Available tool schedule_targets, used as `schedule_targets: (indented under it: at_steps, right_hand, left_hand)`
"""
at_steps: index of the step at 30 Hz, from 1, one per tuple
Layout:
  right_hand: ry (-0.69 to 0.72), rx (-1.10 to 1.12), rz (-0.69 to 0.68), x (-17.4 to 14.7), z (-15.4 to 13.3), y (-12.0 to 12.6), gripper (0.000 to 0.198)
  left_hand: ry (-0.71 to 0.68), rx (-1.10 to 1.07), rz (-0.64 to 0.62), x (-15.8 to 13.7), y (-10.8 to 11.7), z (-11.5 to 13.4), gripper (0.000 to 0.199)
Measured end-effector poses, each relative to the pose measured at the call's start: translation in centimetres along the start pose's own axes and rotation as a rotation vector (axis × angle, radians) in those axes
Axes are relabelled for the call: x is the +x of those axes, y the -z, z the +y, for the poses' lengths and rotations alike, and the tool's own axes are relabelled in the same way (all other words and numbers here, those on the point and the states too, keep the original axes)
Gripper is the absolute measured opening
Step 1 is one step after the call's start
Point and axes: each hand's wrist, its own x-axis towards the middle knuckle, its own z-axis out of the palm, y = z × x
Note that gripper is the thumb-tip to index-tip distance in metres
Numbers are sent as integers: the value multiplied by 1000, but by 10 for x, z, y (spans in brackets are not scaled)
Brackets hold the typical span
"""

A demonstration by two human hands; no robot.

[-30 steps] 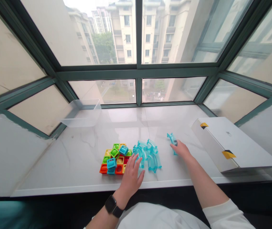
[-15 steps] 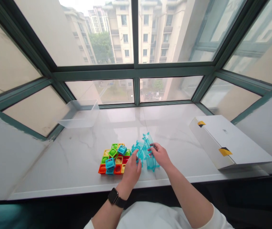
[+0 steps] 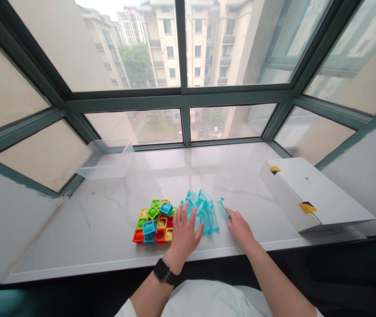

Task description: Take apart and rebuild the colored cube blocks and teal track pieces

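A pile of clear blue curved plastic pieces [image 3: 204, 211] lies on the white marble-patterned sill. My right hand [image 3: 239, 226] is to the right of the pile, its fingers closed on one clear blue plastic piece [image 3: 221, 206], apart from the others. Fingers spread, my left hand [image 3: 187, 231] is between the pile and the coloured blocks, over the pile's left edge; it holds nothing I can see. On the left sits a stack of red, yellow, green and blue square blocks [image 3: 150, 227], its right side partly hidden by my left hand.
A clear plastic bin [image 3: 105, 171] stands at the back left by the window. To the right lies a large white box [image 3: 320, 193] with yellow-and-black tabs. The sill's front edge [image 3: 108, 262] runs just before me, and window frames enclose the back and sides.
My right hand has moved right, carrying one clear blue piece away from the pile. My left hand has opened its fingers. The view has shifted slightly.
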Motion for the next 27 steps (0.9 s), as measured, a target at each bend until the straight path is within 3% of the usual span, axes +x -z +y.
schedule_targets:
  at_steps: [4,8,11,13,21,27]
  right_hand:
    - [54,-8,-17,-2,-20,-9,56]
    - [98,84,-50,3,-27,-13,51]
    - [139,187,-73,9,-30,-14,49]
    - [164,281,-112,12,-33,-14,48]
    - [234,563,-294,18,-45,-14,35]
    - [284,313,-237,20,-48,-19,27]
  left_hand:
    - [-121,25,-117,6,-14,17,79]
    - [-74,138,-341,19,-28,31,98]
    - [-21,207,-496,29,-30,37,101]
    - [8,246,-533,34,-28,38,98]
    - [58,254,-426,28,-21,24,74]
    - [61,161,-239,19,-14,13,42]
